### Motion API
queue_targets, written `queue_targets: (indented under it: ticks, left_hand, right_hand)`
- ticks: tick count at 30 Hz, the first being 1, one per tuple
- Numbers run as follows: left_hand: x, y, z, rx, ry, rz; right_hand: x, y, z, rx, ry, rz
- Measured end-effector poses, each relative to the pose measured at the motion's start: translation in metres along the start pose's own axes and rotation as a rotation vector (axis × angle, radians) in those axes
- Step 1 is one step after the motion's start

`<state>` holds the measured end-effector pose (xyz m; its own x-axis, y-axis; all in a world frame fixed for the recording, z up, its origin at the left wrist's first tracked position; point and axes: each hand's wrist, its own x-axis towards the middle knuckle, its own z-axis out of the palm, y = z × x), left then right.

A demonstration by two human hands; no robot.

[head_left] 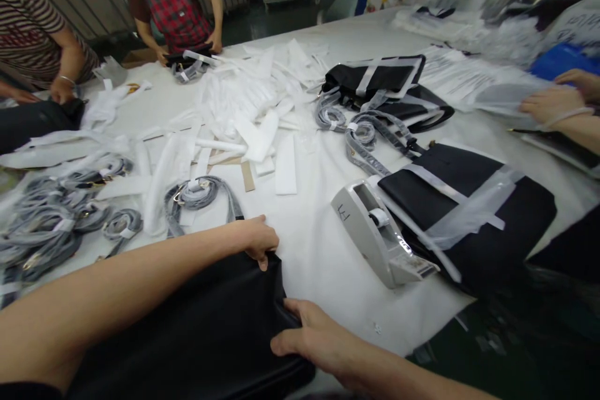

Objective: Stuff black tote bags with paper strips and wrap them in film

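Note:
A black bag lies on the white table right in front of me. My left hand reaches across it and grips its far top edge, fingers curled over the black material. My right hand clamps the bag's near right corner, thumb and fingers closed on the edge. A grey-white tape dispenser stands just right of my hands, touching neither.
Black bags wrapped in clear film lie to the right and behind. Coiled grey straps fill the left side. White foam strips pile mid-table. Other people work at the far left, with another person's hands at the right.

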<state>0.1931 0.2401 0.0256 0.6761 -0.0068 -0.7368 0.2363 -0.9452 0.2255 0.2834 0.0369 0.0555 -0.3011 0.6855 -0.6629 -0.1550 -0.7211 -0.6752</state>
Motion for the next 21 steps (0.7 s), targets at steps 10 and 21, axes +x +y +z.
queue_targets:
  ticks: [10, 21]
  left_hand:
    - [-0.001, 0.007, 0.013, -0.130, 0.161, -0.100]
    - [-0.029, -0.055, 0.025, -0.617, 0.313, -0.058]
  right_hand:
    - [0.024, -0.012, 0.018, 0.037, 0.273, 0.276]
    - [0.041, 0.000, 0.010, -0.202, 0.159, -0.161]
